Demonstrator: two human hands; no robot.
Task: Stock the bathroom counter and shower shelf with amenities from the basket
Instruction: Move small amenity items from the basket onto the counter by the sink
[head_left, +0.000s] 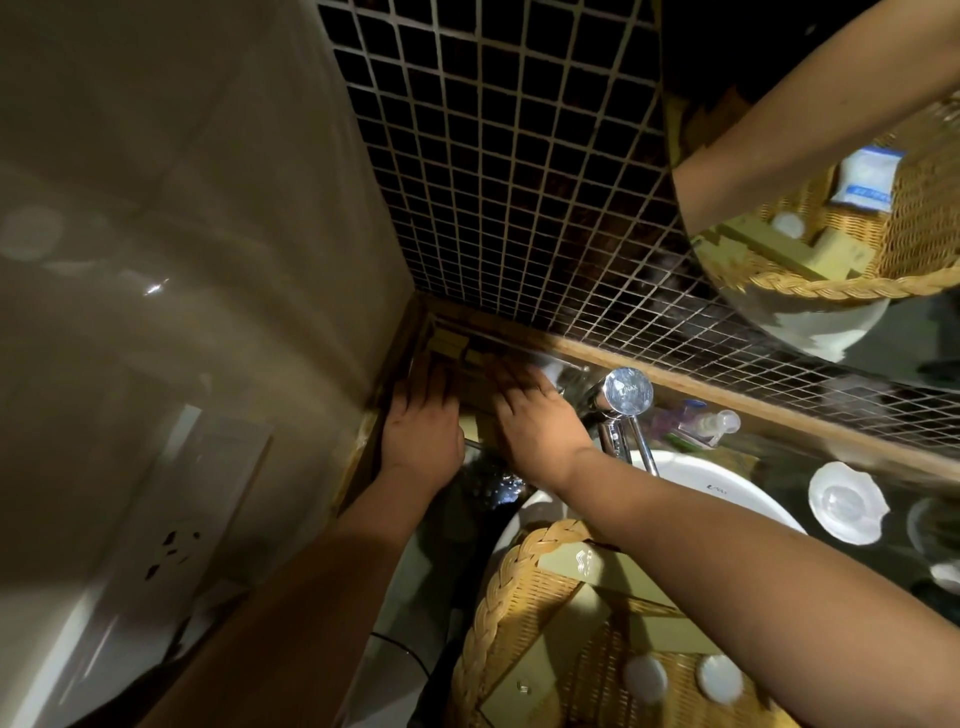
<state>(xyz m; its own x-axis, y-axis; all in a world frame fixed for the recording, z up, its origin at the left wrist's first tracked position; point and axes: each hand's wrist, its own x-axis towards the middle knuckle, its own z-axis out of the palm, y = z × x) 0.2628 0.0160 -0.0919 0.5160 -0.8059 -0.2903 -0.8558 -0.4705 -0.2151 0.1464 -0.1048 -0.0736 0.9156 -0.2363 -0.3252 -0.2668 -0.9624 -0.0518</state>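
Observation:
A woven wicker basket (514, 582) rests on the white sink at the bottom, holding several olive-green amenity boxes (576, 564) and two white round caps (644, 678). In the far left corner of the counter lie several olive-green boxes (449, 345) against the wall. My left hand (421, 421) and my right hand (535, 415) lie flat on boxes there, side by side, fingers stretched toward the corner. The boxes under my palms are mostly hidden.
A chrome faucet (626, 395) stands right of my right hand over the white basin (727, 493). A small pump bottle (711, 423) and a white dish (847, 501) sit on the counter at right. A round mirror (810, 156) hangs on the mosaic wall, and a wall socket (171, 545) is at left.

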